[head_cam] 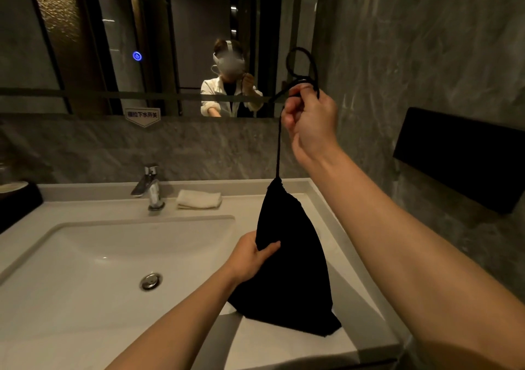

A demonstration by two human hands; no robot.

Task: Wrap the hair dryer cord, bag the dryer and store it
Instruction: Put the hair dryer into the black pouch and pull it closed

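Observation:
A black drawstring bag [289, 270] stands on the white counter [355, 312] to the right of the sink, its mouth cinched at the top. The hair dryer is not visible; the bag bulges as if filled. My left hand [252, 258] grips the bag's left side low down. My right hand [309, 119] is raised above the bag, pinching the black drawstring [279, 148], which runs taut from the bag's neck up to my fingers and loops above them.
A white sink basin [56, 256] with a chrome drain fills the left. A chrome faucet [150, 187] and a folded white cloth [199, 199] sit behind it. A black wall box [466, 156] juts out on the right. A mirror [113, 42] spans the back wall.

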